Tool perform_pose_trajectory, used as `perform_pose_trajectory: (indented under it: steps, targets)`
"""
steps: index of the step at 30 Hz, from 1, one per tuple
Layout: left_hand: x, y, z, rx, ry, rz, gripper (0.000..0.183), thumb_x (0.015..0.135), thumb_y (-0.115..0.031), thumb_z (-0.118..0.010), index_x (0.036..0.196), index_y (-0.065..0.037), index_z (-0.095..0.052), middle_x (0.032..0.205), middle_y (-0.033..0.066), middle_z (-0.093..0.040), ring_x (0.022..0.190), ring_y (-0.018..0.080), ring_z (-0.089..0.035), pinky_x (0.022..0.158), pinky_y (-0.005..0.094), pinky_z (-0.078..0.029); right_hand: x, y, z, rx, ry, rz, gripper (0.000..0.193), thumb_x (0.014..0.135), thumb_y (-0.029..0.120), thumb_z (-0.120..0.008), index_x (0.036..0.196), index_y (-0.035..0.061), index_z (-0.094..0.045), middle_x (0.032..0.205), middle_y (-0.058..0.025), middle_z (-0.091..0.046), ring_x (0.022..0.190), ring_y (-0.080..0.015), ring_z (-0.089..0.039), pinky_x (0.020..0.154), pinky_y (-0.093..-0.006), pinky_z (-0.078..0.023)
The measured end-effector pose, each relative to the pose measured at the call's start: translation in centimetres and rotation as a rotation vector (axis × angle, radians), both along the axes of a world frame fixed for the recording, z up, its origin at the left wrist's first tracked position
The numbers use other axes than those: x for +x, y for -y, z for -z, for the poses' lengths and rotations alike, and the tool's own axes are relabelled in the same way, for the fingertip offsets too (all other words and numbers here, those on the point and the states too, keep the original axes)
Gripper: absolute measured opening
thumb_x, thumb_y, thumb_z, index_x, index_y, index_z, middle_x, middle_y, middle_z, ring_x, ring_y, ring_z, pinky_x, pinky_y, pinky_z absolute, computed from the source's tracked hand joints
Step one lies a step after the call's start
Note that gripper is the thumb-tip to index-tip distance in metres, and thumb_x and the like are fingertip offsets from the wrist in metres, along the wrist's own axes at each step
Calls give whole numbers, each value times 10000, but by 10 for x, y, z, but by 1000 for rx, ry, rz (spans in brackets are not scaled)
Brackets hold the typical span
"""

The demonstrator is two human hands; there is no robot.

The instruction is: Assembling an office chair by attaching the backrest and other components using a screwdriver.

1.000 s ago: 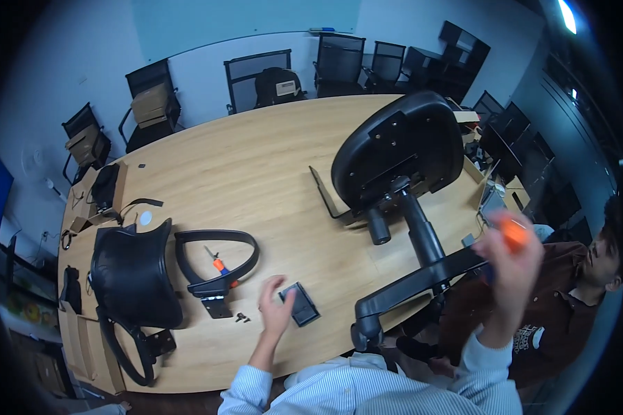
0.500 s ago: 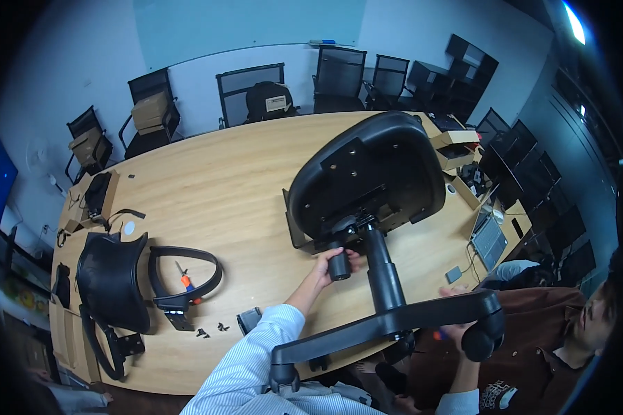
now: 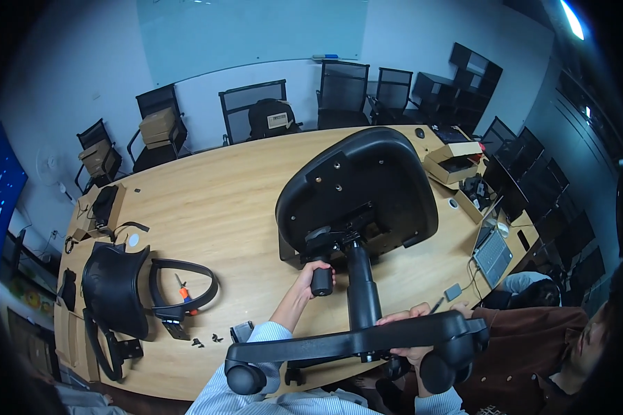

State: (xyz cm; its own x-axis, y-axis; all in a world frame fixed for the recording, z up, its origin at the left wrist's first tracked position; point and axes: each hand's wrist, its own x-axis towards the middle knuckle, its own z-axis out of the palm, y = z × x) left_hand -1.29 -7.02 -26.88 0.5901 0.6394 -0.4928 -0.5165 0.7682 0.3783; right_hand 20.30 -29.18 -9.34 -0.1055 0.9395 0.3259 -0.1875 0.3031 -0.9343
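Observation:
An upturned office chair seat (image 3: 387,187) rests on the table, its black underside facing me. From its mechanism a gas-lift column (image 3: 362,283) runs toward me to the wheeled chair base (image 3: 311,347). My left hand (image 3: 304,283) is closed around the black cylindrical knob (image 3: 322,282) under the seat. My right hand (image 3: 417,353) is wrapped around a leg of the base, right of the column, with fingers above and below it. A caster (image 3: 437,372) hangs at that leg's end, close to my right hand.
A curved black backrest (image 3: 115,287), a loop armrest (image 3: 214,283) and an orange-handled screwdriver (image 3: 184,293) lie at left. Screws (image 3: 198,342) sit near the front edge. A laptop (image 3: 493,252) and open boxes (image 3: 453,162) stand right. A co-worker in brown (image 3: 533,339) is close at right.
My right hand has moved left from beside the caster and closed on the base leg. The chair has shifted left, its base turning closer to level. My left hand keeps hold of the knob.

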Motion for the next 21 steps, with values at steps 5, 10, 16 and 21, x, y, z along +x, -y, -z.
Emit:
perform_pose_trajectory:
  steps: [5,10,16,21]
  targets:
    - [-16,3,-31,-8,-40,-23,279,732,-182,-694,890,25,-596,795,128,-633,661,258,-658,643,375,-599,-5,-16,-28,45,-179,182,658,742,324,-860,1123,-57,-482,991,-215,-681,920,-345,-689,857,-453,-571]
    - [-18,2,-39,-4,-64,-46,271,736,-175,-698,891,21,-591,798,126,-636,660,249,-663,635,382,-604,6,-21,-21,-16,-325,151,655,715,377,-880,1114,-75,-623,1004,-190,-677,921,-334,-688,840,-450,-582]
    - [-17,-5,-62,54,-176,-44,239,749,-167,-701,880,0,-590,775,117,-637,642,245,-668,614,388,-606,35,-19,20,-61,-467,229,725,713,562,-815,1095,-15,-599,965,-123,-640,930,-289,-658,865,-421,-546]
    - [-11,-21,-103,112,-329,0,241,756,-184,-709,869,-6,-592,732,113,-639,596,234,-662,557,369,-597,43,-26,26,-25,-482,267,694,717,565,-800,1078,11,-593,980,-83,-613,931,-271,-647,884,-426,-525]
